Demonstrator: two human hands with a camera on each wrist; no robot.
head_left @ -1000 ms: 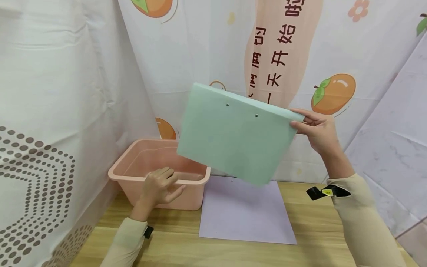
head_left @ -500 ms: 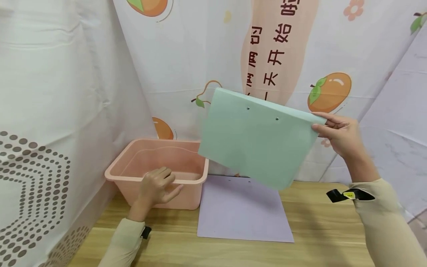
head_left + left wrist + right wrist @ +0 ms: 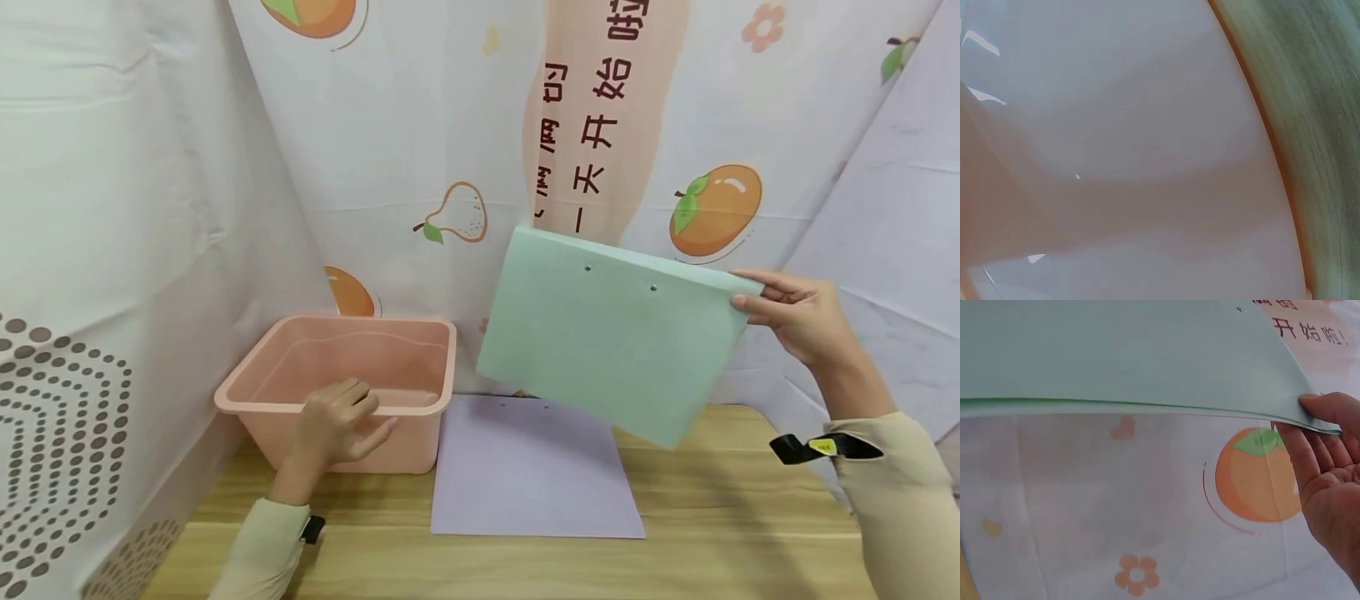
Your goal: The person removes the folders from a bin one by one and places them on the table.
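Observation:
In the head view my right hand (image 3: 806, 321) holds a mint-green folder (image 3: 615, 333) up in the air by its right end, thumb in front and fingers behind. Two small metal rivets show near its spine. The right wrist view has the same folder (image 3: 1135, 356) pinched at its corner by the hand (image 3: 1332, 456). My left hand (image 3: 337, 425) grips the front rim of a pink plastic bin (image 3: 258, 408), fingers curled over the edge and thumb outside. A lilac folder (image 3: 528, 475) lies flat on the table, partly beneath the raised one.
The bin stands at the table's back left, beside the lilac folder. A wooden tabletop (image 3: 720, 500) lies under everything. White printed cloth (image 3: 405, 108) hangs behind and at both sides. The left wrist view is filled by the bin's wall (image 3: 1147, 125), with wood beyond.
My right hand has carried the green folder to the right and slightly down, away from above the bin. The left hand stays at the bin's rim. The head view has shifted a little.

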